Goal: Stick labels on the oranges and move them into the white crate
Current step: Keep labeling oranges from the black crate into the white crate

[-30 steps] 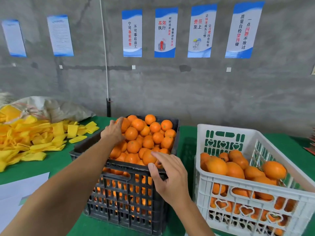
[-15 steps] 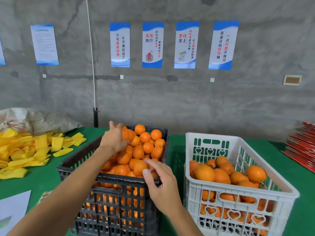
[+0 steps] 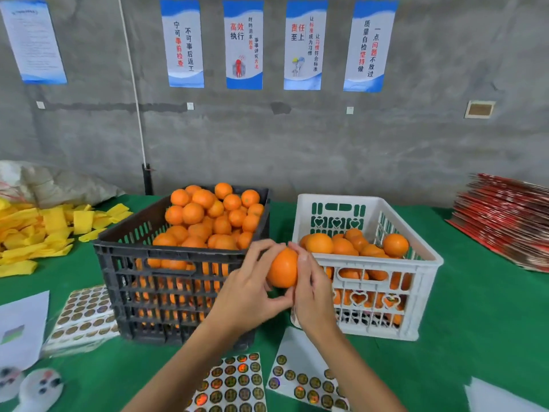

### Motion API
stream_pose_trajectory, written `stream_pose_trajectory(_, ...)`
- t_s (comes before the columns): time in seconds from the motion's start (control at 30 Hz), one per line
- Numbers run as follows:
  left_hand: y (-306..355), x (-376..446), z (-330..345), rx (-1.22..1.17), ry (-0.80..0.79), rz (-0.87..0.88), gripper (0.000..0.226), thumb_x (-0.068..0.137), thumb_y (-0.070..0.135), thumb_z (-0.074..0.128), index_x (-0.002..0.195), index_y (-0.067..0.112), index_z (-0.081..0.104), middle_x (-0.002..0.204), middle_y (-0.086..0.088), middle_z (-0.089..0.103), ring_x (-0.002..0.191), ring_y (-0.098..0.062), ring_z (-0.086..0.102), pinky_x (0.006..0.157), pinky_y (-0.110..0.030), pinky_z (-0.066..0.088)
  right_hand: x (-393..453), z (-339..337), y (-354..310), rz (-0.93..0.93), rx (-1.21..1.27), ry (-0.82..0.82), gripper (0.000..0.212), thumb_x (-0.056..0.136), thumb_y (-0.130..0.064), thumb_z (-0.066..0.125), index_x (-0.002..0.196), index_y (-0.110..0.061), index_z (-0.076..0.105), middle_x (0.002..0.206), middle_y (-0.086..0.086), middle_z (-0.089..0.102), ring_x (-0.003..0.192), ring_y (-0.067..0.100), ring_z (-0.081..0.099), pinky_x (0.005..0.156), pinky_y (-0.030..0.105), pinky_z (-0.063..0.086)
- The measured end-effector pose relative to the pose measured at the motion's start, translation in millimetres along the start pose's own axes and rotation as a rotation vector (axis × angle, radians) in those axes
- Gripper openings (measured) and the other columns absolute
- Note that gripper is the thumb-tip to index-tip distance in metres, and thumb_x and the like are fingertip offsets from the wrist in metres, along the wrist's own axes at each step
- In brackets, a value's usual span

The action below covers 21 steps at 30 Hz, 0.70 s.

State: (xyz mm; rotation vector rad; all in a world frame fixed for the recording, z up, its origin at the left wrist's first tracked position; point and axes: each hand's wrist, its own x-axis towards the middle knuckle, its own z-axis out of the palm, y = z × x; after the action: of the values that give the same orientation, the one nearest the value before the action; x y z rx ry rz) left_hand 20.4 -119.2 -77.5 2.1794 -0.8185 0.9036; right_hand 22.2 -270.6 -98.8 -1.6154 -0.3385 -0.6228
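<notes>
My left hand (image 3: 248, 295) grips an orange (image 3: 283, 270) from the left, fingers curled over its top and thumb under it. My right hand (image 3: 312, 288) holds the same orange from the right, in front of the gap between the two crates. The black crate (image 3: 142, 257) at centre left is heaped with oranges (image 3: 208, 215). The white crate (image 3: 424, 263) to its right holds several oranges. Sheets of round labels (image 3: 234, 382) lie on the green table near me, with another sheet (image 3: 306, 379) beside them. I cannot see a label on the held orange.
A stack of label sheets (image 3: 84, 316) lies left of the black crate, beside white paper (image 3: 20, 328). Yellow foam sleeves (image 3: 38, 233) pile up at far left. Red flat packs (image 3: 511, 221) are stacked at far right. A concrete wall with posters stands behind the table.
My left hand left the back of the black crate with an orange and came forward. My right hand let go of the crate's front rim and joined it on the orange.
</notes>
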Motion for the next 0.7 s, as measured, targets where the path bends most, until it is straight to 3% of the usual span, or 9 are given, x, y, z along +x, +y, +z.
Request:
stream_pose_trajectory(0.1, 0.2, -35.6, 35.8, -0.063, -0.114, -0.122, 0.065, 0.080, 0.053, 0.074, 0.137, 0.036, 0.047, 0.137, 0.020, 0.038, 0.071, -0.007, 0.064, 0.066, -0.026, 0.058, -26.6, -29.8, 36.2, 0.119, -0.096, -0.111, 0.038, 0.109, -0.047, 0.036, 0.128, -0.036, 0.066, 0.117, -0.019, 0.070, 0.111, 0.005, 0.066, 0.094, 0.028, 0.056)
stream_pose_trajectory(0.2, -14.3, -62.4, 71.2, -0.043, -0.254, -0.245, 0.063, 0.082, 0.058, 0.069, 0.136, 0.035, 0.046, 0.133, 0.022, 0.034, 0.094, -0.010, 0.062, 0.081, -0.033, 0.057, -52.1, -54.3, 74.6, 0.184, -0.212, -0.261, 0.029, 0.110, -0.038, 0.039, 0.125, -0.040, 0.065, 0.112, -0.018, 0.071, 0.107, 0.008, 0.067, 0.095, 0.037, 0.055)
stream_pose_trajectory(0.27, -24.7, -76.9, 87.7, -0.034, -0.314, -0.356, 0.063, 0.084, 0.056, 0.071, 0.137, 0.034, 0.044, 0.133, 0.019, 0.034, 0.108, -0.013, 0.059, 0.092, -0.037, 0.054, -68.1, -63.2, 93.8, 0.273, -0.283, -0.355, 0.026, 0.110, -0.034, 0.044, 0.124, -0.046, 0.062, 0.116, -0.024, 0.070, 0.110, 0.004, 0.066, 0.100, 0.032, 0.053)
stream_pose_trajectory(0.33, -37.1, -86.8, 99.4, -0.062, -0.311, -0.416, 0.064, 0.085, 0.052, 0.075, 0.137, 0.032, 0.045, 0.133, 0.018, 0.034, 0.111, -0.013, 0.058, 0.093, -0.032, 0.053, -79.3, -68.8, 105.8, 0.288, -0.322, -0.462, 0.026, 0.107, -0.034, 0.050, 0.127, -0.049, 0.058, 0.123, -0.029, 0.066, 0.118, -0.006, 0.060, 0.105, 0.023, 0.049)
stream_pose_trajectory(0.43, -50.6, -99.7, 111.6, -0.088, -0.297, -0.494, 0.067, 0.085, 0.051, 0.078, 0.140, 0.031, 0.045, 0.134, 0.019, 0.034, 0.109, -0.011, 0.060, 0.091, -0.026, 0.052, -89.0, -71.0, 122.9, 0.279, -0.438, -0.585, 0.040, 0.097, -0.044, 0.061, 0.136, -0.036, 0.058, 0.139, -0.026, 0.054, 0.129, -0.010, 0.048, 0.114, 0.023, 0.039)
stream_pose_trajectory(0.57, -62.5, -116.4, 117.6, -0.188, -0.194, -0.533, 0.065, 0.083, 0.050, 0.079, 0.137, 0.034, 0.047, 0.135, 0.021, 0.039, 0.090, -0.005, 0.068, 0.077, -0.016, 0.055, -91.7, -66.7, 134.7, 0.204, -0.673, -0.755, 0.082, 0.081, -0.083, 0.056, 0.148, -0.037, 0.049, 0.154, -0.035, 0.029, 0.139, -0.013, 0.025, 0.118, 0.023, 0.027)
stream_pose_trajectory(0.7, -61.6, -120.2, 120.1, -0.248, -0.179, -0.523, 0.063, 0.085, 0.049, 0.079, 0.139, 0.035, 0.048, 0.136, 0.023, 0.038, 0.087, -0.001, 0.069, 0.078, -0.016, 0.057, -87.5, -63.4, 138.1, 0.069, -0.794, -0.807, 0.079, 0.084, -0.087, 0.044, 0.145, -0.039, 0.054, 0.155, -0.027, 0.035, 0.139, -0.005, 0.026, 0.116, 0.028, 0.027)
